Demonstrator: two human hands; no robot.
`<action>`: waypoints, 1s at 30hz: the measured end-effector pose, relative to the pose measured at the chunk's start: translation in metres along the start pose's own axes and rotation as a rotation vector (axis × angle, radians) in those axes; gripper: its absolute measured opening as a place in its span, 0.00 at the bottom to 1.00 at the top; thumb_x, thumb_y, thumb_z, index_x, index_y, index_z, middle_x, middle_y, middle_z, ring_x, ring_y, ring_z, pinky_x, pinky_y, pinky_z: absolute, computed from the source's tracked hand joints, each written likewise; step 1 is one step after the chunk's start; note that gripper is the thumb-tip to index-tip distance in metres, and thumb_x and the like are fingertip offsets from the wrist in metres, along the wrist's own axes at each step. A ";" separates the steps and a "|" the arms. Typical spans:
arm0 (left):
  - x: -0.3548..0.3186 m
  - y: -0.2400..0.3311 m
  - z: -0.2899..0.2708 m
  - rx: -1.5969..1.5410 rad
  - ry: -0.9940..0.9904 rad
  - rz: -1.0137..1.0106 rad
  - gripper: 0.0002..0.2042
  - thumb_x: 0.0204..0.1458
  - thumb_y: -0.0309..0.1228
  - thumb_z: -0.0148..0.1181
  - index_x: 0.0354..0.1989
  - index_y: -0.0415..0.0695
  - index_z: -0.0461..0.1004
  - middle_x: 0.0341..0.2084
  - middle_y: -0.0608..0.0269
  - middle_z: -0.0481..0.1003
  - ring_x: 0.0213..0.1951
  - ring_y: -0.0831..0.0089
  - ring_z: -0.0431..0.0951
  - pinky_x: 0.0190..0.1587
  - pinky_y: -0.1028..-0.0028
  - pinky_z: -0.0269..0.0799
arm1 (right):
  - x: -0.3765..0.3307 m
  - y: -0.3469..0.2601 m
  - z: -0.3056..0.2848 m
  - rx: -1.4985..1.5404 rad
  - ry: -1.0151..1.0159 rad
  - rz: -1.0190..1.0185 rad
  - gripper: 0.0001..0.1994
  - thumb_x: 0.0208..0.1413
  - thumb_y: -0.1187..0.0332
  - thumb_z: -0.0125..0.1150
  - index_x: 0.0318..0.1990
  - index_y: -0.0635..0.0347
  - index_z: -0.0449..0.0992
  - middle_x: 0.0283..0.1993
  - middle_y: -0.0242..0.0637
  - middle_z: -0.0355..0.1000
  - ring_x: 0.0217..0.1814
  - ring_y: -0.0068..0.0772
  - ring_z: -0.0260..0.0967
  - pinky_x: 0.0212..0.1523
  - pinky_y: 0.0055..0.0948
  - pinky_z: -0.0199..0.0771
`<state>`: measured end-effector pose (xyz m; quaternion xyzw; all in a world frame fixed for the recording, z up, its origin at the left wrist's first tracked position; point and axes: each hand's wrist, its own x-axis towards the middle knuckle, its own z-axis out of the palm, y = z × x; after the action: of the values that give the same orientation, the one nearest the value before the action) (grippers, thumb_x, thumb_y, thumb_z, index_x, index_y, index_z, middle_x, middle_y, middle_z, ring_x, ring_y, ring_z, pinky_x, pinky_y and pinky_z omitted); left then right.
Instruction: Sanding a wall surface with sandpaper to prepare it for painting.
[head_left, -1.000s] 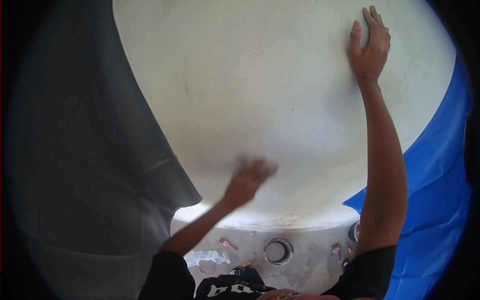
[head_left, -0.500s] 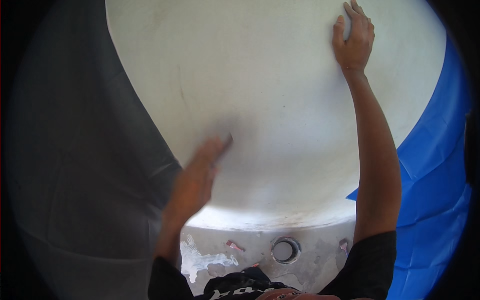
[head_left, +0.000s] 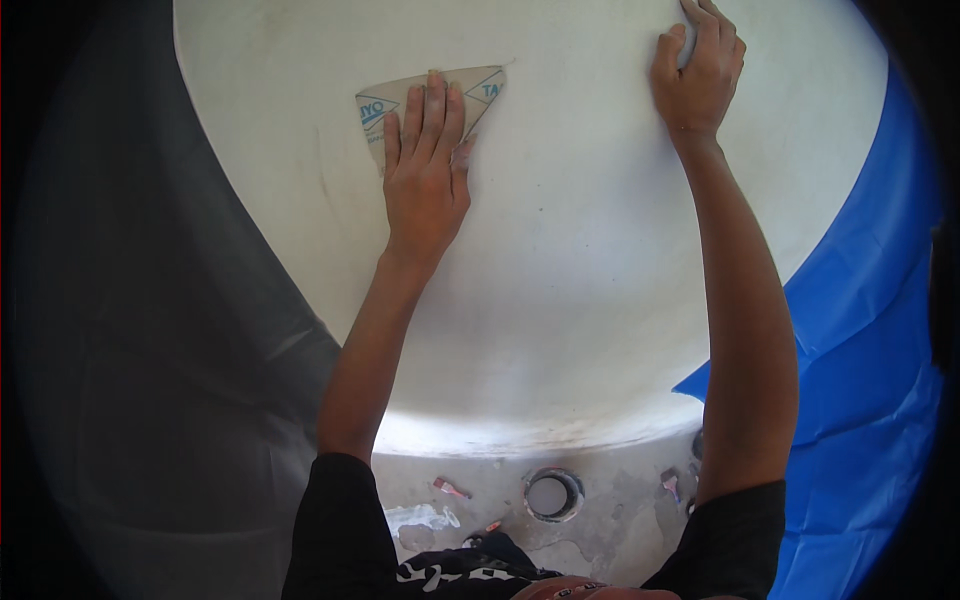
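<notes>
Left grip (head_left: pixel 428 198) lies flat and spread, fingers pointing to twelve, its palm side down over a tan paper sheet (head_left: pixel 480 93) with blue print, pinning it rather than clasping it; whether the thumb hooks the near edge, I cannot tell. That sheet sits between eleven and twelve from the centre of view, against a broad white curved surface (head_left: pixel 570 290), its edges showing beyond the fingers. Between one and two, the right grip (head_left: pixel 698 92) rests on the same white surface, loosely curved, thumb parted from the fingers, nothing visible in it; the fingertips run up to the top edge of the view. Dark grey sheeting (head_left: pixel 150 320) hangs at nine, blue sheeting (head_left: pixel 860 390) from three to five. Below, on the grey floor (head_left: pixel 615 535), a round open pot (head_left: pixel 550 495) stands between five and six, one brush (head_left: pixel 452 488) lies just past six, and another brush (head_left: pixel 670 484) between four and five.
</notes>
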<state>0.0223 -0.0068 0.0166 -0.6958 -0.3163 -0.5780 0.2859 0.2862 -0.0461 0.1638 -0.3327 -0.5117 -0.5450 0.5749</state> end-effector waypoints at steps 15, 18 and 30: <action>-0.148 0.025 -0.002 0.068 -0.357 -0.038 0.39 0.50 0.24 0.61 0.75 0.49 0.60 0.76 0.55 0.56 0.76 0.53 0.54 0.75 0.47 0.46 | -0.005 0.015 -0.001 0.062 0.005 0.012 0.19 0.56 0.80 0.55 0.56 0.70 0.72 0.62 0.57 0.71 0.65 0.57 0.67 0.68 0.50 0.64; -0.200 0.043 -0.005 -0.048 -0.526 -0.092 0.37 0.54 0.23 0.58 0.76 0.46 0.57 0.76 0.51 0.55 0.76 0.50 0.53 0.75 0.45 0.45 | -0.011 0.017 0.003 0.019 0.008 -0.015 0.19 0.56 0.79 0.55 0.57 0.70 0.72 0.63 0.58 0.70 0.66 0.57 0.66 0.69 0.51 0.63; -0.341 0.167 -0.127 -0.637 -0.575 -1.037 0.23 0.73 0.41 0.45 0.41 0.27 0.73 0.24 0.35 0.73 0.29 0.51 0.77 0.34 0.59 0.70 | -0.014 0.018 0.017 0.027 0.022 -0.025 0.24 0.57 0.76 0.55 0.63 0.66 0.68 0.63 0.55 0.68 0.69 0.59 0.63 0.72 0.54 0.60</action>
<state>0.0271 -0.2479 -0.3029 -0.6304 -0.4870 -0.4974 -0.3434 0.3013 -0.0225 0.1582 -0.3125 -0.5166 -0.5489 0.5781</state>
